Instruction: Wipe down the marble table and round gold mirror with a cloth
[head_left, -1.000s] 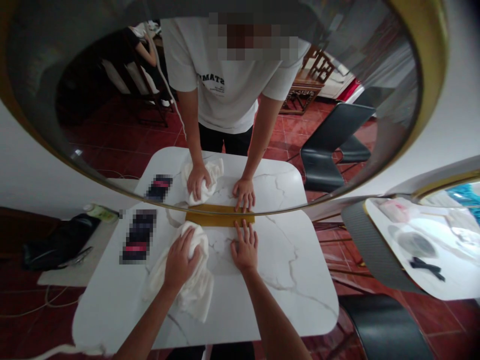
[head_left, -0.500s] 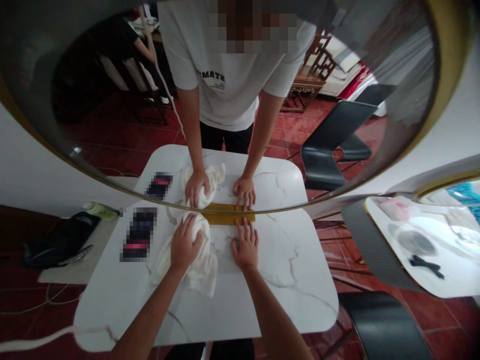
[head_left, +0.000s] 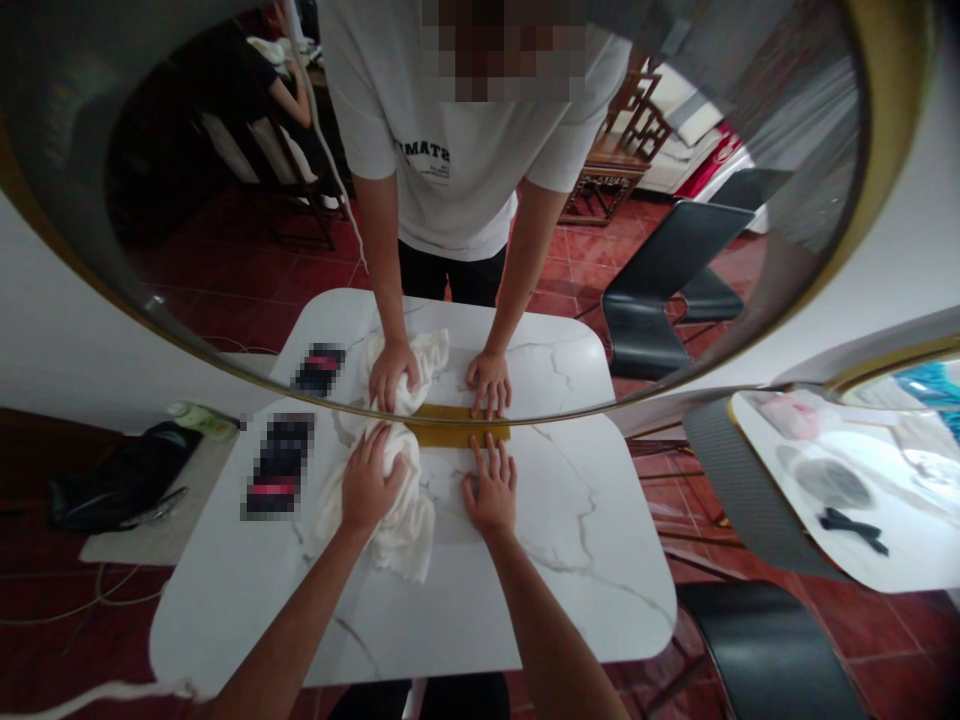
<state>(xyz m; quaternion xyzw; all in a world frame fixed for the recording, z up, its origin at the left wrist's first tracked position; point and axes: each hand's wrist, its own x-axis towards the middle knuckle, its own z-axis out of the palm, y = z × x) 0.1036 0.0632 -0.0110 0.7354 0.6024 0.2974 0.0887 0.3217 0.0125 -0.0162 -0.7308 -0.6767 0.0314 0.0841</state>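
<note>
Left hand: fingers close together, curved over a bunched white cloth, thumb set apart on its right side. Whether they pinch a fold underneath cannot be told. Palm-down hold presumably keeps the cloth pressed to the tabletop.

Right hand: bare, fingers apart, laid down right of the cloth; fingertips reach the gold strip at the foot of the mirror. Judged to be bracing, either the body's lean or the strip.

Cloth location: left of centre on the white marbled table, far end against the strip, loose folds trailing near.

Farther left: pixelated dark object, well apart from the cloth, perhaps set there out of the way; markings unreadable. Beyond the table's left edge, a green bottle; label too small to read.

Writing: reflected shirt shows mirror-reversed "STAM", remainder unclear; smaller lines below illegible.
</note>
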